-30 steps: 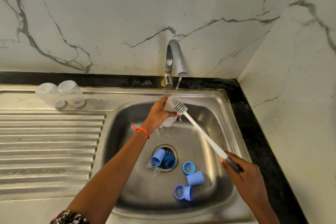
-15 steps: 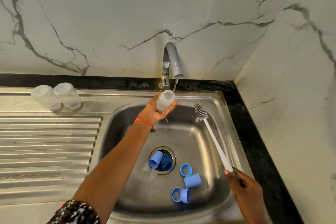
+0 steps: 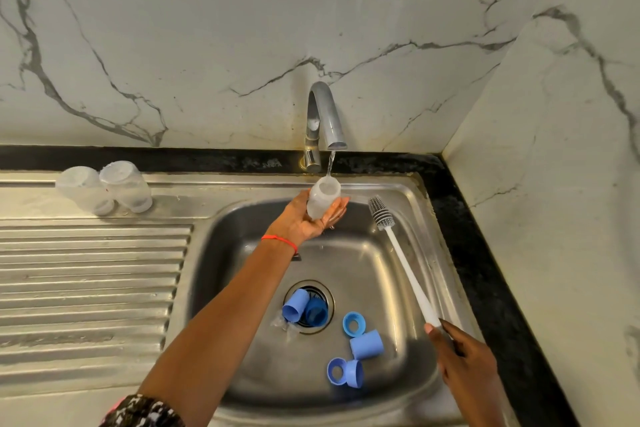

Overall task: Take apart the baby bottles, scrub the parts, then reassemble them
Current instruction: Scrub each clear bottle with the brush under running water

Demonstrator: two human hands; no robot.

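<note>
Pulled clear of the brush (image 3: 380, 215) in right hand (image 3: 464, 362), bottle (image 3: 322, 196) fills, cradled by left hand (image 3: 306, 220).

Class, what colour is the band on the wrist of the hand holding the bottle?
Red-orange wrist band, seen in the head view.

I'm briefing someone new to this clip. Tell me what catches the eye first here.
The left hand holds a clear bottle up under the running tap, at the back of the steel sink. The right hand grips a white bottle brush slanting over the sink's right side. Blue caps and rings lie scattered round the drain.
</note>
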